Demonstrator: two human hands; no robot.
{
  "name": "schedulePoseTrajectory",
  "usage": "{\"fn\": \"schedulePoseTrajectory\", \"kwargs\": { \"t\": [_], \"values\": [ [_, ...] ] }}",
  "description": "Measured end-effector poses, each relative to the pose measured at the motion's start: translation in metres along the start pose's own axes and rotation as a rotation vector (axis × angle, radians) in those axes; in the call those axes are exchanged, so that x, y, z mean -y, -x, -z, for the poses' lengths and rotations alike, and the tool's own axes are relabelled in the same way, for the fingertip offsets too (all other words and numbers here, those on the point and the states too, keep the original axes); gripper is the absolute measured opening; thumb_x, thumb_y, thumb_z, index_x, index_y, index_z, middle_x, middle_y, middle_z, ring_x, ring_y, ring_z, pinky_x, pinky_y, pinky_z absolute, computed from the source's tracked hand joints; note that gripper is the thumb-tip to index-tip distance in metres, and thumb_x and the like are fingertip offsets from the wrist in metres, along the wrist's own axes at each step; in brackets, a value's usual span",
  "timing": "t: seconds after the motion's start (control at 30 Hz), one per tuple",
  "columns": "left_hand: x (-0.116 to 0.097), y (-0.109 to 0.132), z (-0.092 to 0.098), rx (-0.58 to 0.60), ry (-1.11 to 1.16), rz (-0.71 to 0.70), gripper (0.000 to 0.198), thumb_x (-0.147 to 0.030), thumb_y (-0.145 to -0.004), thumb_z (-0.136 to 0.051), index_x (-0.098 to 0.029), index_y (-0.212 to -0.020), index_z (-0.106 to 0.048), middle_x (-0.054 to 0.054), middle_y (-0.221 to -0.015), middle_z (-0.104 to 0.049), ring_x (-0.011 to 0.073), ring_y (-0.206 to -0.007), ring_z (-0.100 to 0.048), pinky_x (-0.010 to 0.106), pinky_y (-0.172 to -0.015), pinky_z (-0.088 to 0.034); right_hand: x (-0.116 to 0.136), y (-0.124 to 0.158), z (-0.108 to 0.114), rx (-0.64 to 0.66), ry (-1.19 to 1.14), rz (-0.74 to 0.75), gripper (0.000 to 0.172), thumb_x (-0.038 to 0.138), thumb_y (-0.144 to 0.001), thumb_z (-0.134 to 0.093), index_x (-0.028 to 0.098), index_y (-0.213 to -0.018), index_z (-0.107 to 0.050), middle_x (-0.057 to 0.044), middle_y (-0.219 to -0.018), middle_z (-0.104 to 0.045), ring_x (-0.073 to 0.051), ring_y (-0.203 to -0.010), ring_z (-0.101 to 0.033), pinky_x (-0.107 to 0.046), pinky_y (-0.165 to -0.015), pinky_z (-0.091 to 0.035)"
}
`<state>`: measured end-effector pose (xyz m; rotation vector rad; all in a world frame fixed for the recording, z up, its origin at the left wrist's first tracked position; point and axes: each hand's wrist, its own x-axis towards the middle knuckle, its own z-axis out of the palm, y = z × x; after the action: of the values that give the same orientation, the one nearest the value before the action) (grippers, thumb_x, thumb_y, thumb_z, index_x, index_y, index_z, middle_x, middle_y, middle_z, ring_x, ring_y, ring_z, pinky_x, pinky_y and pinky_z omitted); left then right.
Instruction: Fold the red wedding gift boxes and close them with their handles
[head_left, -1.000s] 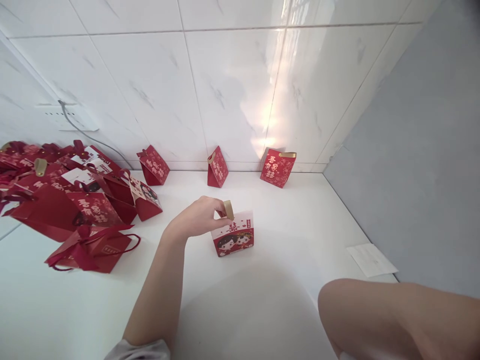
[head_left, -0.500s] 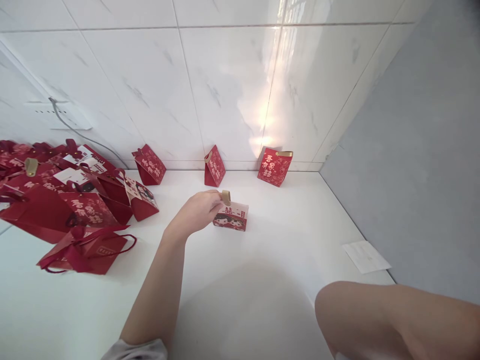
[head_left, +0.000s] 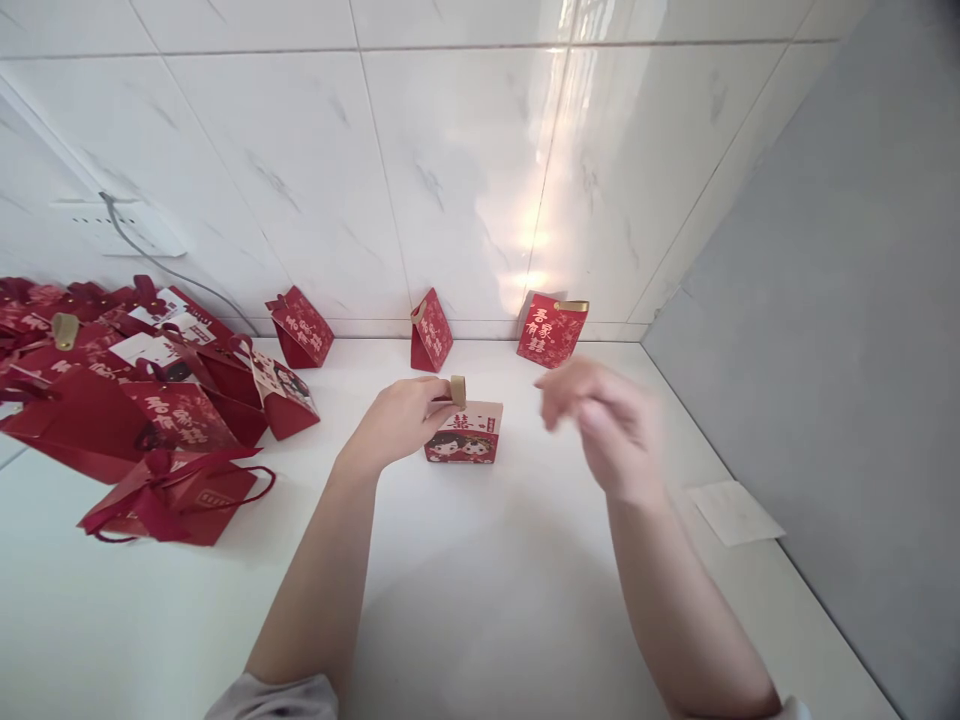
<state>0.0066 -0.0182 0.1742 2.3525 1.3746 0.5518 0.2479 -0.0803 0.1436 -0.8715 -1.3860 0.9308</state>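
Observation:
A small red and white gift box (head_left: 461, 440) with two cartoon faces stands upright on the white tabletop, in the middle of the view. My left hand (head_left: 401, 420) is closed on its top edge, pinching it beside the gold ribbon loop (head_left: 457, 390). To the right of the box, my right hand (head_left: 600, 425) hangs above the table, apart from it. Motion smears its fingers; they look bent, and I cannot make out anything in them.
Along the tiled wall stand three red boxes: one left (head_left: 301, 328), one in the middle (head_left: 432, 332), one right (head_left: 553, 330). A pile of red gift bags and boxes (head_left: 180, 415) fills the left, a bow-tied box (head_left: 176, 497) in front. A white paper (head_left: 735, 512) lies right.
My right arm has swung in, bringing the hand into view beside the box. The box in my left hand has turned slightly, its faces now showing more squarely.

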Motion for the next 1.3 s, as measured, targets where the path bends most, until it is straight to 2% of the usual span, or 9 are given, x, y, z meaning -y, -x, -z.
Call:
{"fn": "schedulePoseTrajectory", "kwargs": {
  "t": [0.03, 0.13, 0.23, 0.33, 0.63, 0.77, 0.9, 1.03, 1.3],
  "values": [
    [0.000, 0.000, -0.001, -0.004, -0.039, -0.014, 0.023, -0.036, -0.087, -0.051, -0.024, -0.092, -0.070, 0.002, -0.088, -0.070, 0.0198, -0.081, -0.063, 0.027, -0.071, -0.044, -0.007, -0.011, -0.008, 0.013, 0.040, 0.036, 0.021, 0.048, -0.086, -0.061, 0.029, -0.093, -0.067, -0.004, -0.099, -0.067, -0.028, -0.100, -0.063, -0.053, -0.098, -0.046],
    [-0.001, -0.003, -0.007, -0.034, -0.169, -0.048, 0.024, -0.037, -0.089, -0.050, -0.025, -0.096, -0.070, 0.002, -0.085, -0.070, 0.0200, -0.079, -0.062, 0.027, -0.068, -0.039, -0.056, -0.031, -0.026, 0.033, 0.031, 0.069, 0.050, 0.049, -0.077, -0.071, 0.028, -0.120, -0.056, -0.005, -0.129, -0.059, -0.028, -0.116, -0.057, -0.050, -0.109, -0.038],
    [-0.002, -0.007, -0.015, -0.081, -0.187, -0.032, 0.025, -0.038, -0.090, -0.050, -0.025, -0.090, -0.071, 0.001, -0.083, -0.071, 0.0186, -0.073, -0.061, 0.028, -0.065, -0.036, -0.115, -0.025, -0.033, 0.026, -0.131, -0.098, 0.045, 0.055, -0.081, -0.064, 0.026, -0.115, -0.056, -0.006, -0.119, -0.066, -0.026, -0.112, -0.060, -0.044, -0.101, -0.046],
    [-0.003, -0.009, -0.021, -0.088, -0.063, -0.012, 0.028, -0.040, -0.091, -0.047, -0.025, -0.091, -0.071, 0.001, -0.090, -0.072, 0.0168, -0.074, -0.061, 0.027, -0.064, -0.037, -0.146, -0.013, -0.037, -0.039, -0.206, -0.179, 0.036, 0.053, -0.086, -0.056, 0.025, -0.109, -0.059, -0.005, -0.113, -0.068, -0.025, -0.108, -0.062, -0.041, -0.097, -0.048],
    [0.016, -0.016, -0.027, -0.129, 0.022, 0.140, 0.041, -0.052, -0.091, -0.041, -0.021, -0.079, -0.065, 0.002, -0.073, -0.067, 0.0172, -0.069, -0.059, 0.027, -0.062, -0.037, -0.147, -0.008, -0.041, 0.081, -0.169, -0.243, 0.046, 0.050, -0.080, -0.067, 0.027, -0.119, -0.056, -0.004, -0.126, -0.063, -0.024, -0.109, -0.062, -0.039, -0.092, -0.052],
    [0.044, -0.029, -0.066, -0.373, 0.336, 0.248, 0.053, -0.056, -0.081, -0.060, -0.022, -0.121, -0.052, 0.008, -0.113, -0.066, 0.0192, -0.087, -0.064, 0.028, -0.073, -0.047, -0.160, -0.011, -0.040, -0.072, -0.126, -0.245, 0.050, 0.051, -0.081, -0.064, 0.025, -0.123, -0.053, -0.008, -0.124, -0.064, -0.024, -0.108, -0.063, -0.040, -0.091, -0.053],
    [0.066, -0.035, -0.121, -0.293, 0.613, 0.454, 0.061, -0.066, -0.085, -0.044, -0.019, -0.124, -0.052, 0.012, -0.111, -0.068, 0.0246, -0.097, -0.067, 0.036, -0.085, -0.051, -0.168, -0.015, -0.038, -0.193, -0.110, -0.234, 0.060, 0.053, -0.084, -0.060, 0.024, -0.135, -0.046, -0.009, -0.134, -0.058, -0.024, -0.120, -0.057, -0.041, -0.101, -0.048],
    [0.076, -0.032, -0.149, -0.297, 0.797, 0.328, 0.064, -0.068, -0.086, -0.040, -0.020, -0.124, -0.057, 0.009, -0.119, -0.068, 0.0258, -0.109, -0.064, 0.037, -0.097, -0.049, -0.168, -0.015, -0.036, -0.180, -0.094, -0.223, 0.063, 0.053, -0.086, -0.058, 0.026, -0.141, -0.042, -0.004, -0.141, -0.053, -0.022, -0.128, -0.051, -0.041, -0.111, -0.039],
    [0.082, -0.032, -0.146, -0.251, 1.024, 0.252, 0.069, -0.065, -0.087, -0.044, -0.015, -0.132, -0.053, 0.012, -0.130, -0.061, 0.0277, -0.118, -0.060, 0.040, -0.104, -0.046, -0.170, -0.016, -0.034, -0.178, -0.006, -0.320, 0.067, 0.062, -0.089, -0.046, 0.027, -0.146, -0.040, 0.000, -0.145, -0.049, -0.023, -0.133, -0.047, -0.042, -0.114, -0.034]
  ]
}}
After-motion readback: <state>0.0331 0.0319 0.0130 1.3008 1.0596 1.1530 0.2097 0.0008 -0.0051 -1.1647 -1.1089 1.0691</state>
